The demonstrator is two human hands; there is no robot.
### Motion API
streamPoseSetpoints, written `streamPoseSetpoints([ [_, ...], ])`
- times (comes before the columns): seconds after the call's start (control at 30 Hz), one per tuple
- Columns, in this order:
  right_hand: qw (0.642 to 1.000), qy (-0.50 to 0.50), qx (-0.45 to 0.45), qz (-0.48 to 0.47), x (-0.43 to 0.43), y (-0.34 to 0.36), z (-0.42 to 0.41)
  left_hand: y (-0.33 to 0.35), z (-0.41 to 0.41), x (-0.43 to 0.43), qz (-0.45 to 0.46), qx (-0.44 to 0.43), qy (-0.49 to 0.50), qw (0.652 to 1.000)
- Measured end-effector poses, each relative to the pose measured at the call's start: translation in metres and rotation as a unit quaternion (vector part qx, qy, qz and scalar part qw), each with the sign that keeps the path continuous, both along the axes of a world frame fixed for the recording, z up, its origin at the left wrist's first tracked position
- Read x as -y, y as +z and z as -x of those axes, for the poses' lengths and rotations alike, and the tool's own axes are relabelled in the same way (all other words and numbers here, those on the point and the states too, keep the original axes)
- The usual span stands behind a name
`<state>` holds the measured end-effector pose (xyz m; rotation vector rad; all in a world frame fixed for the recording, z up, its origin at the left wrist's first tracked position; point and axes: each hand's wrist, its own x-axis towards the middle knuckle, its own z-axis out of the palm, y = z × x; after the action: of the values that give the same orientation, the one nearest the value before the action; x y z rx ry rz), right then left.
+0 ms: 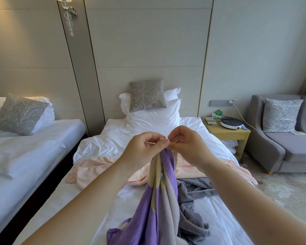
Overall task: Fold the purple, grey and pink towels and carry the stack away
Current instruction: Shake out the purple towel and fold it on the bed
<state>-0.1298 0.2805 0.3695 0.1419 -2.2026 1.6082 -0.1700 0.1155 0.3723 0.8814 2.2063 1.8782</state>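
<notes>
Pinching the top of the purple towel is what both hands are doing here. The left hand and right hand are held up close together, fingertips nearly meeting, each nipping a bit of the cloth's upper edge. From there the towel hangs down in a bunched rope toward the bed.

Looks to me like towel number one, right at the start: nothing folded, no stack. The grey towel sits crumpled just beside the purple one, and the pink towel lies spread loosely across the bed further up.

My guess for the next move: slide the hands apart along that edge to find both corners, so the cloth opens flat before any folding.

Stuff I can't make out:
- whether they've got corners or just mid-edge, since the curled fingers cover it
- the purple towel's lower end, cut off by the frame
- part of the grey towel, hidden behind the purple
- the pink towel's middle, behind the arms
</notes>
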Motion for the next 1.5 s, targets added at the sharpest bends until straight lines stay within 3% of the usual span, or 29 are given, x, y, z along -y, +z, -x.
streamPoseSetpoints([
  [0.23,0.991,0.083,0.025,0.098,-0.003,-0.013,0.005,0.016,0.013,0.011,0.039,-0.076,0.025,0.996],
  [0.53,0.997,0.076,0.024,0.007,0.006,-0.015,0.018,0.103,0.024,0.014,-0.146,-0.147,0.052,0.977],
  [0.7,0.996,0.092,0.015,-0.007,0.005,0.002,0.020,0.143,0.032,0.023,-0.254,-0.143,0.040,0.956],
  [0.87,0.988,0.150,0.024,0.028,-0.013,0.014,0.013,0.130,0.054,0.039,-0.224,-0.095,0.107,0.964],
  [0.97,0.988,0.137,0.072,-0.028,-0.014,0.013,0.008,0.112,0.061,0.034,-0.230,-0.040,0.114,0.966],
  [1.07,0.993,0.088,0.054,-0.055,-0.014,0.014,0.007,0.099,0.067,0.031,-0.249,0.015,0.128,0.960],
  [1.2,0.991,0.036,0.051,-0.118,-0.037,0.018,0.000,0.091,0.075,0.033,-0.253,0.009,0.156,0.955],
  [1.3,0.957,0.069,0.148,-0.240,-0.060,0.009,-0.014,0.089,0.087,0.044,-0.252,-0.015,0.208,0.945],
  [1.5,0.790,0.076,0.387,-0.469,-0.087,-0.066,-0.044,0.038,0.112,0.067,-0.197,0.002,0.307,0.931],
])
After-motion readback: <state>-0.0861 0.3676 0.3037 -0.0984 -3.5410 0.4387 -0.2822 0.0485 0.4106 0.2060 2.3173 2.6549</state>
